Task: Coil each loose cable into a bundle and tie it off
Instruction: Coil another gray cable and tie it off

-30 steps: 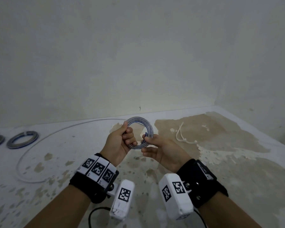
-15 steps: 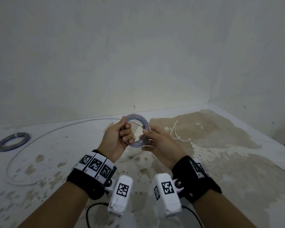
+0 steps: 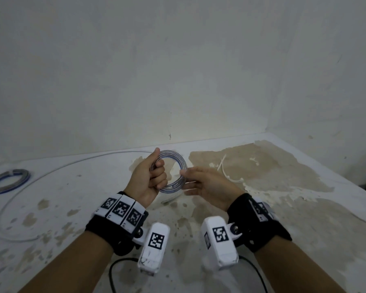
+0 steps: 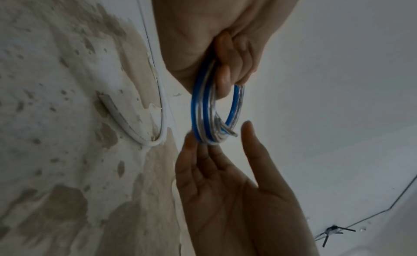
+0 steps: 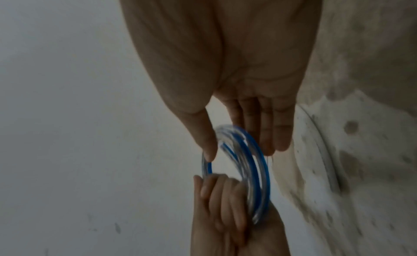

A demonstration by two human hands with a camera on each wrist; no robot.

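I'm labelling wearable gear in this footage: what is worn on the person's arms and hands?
Both forearms are bare, no sleeves or gloves. Each wrist carries a black strap topped with white blocks bearing black square-code markers, plus a white boxy camera unit with its own marker. A thin black cable trails from the units.

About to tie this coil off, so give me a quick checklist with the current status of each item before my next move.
1. Left hand grips the blue and clear coiled cable: ok.
2. Loops gathered into one ring: ok.
3. Loose cable end tucked in: not ok, it sticks out.
4. Right hand free for a tie: ok, fingers straight at the coil's rim.
5. White zip ties on the floor by the right hand: ok.
6. Tie already on the coil: cannot tell.
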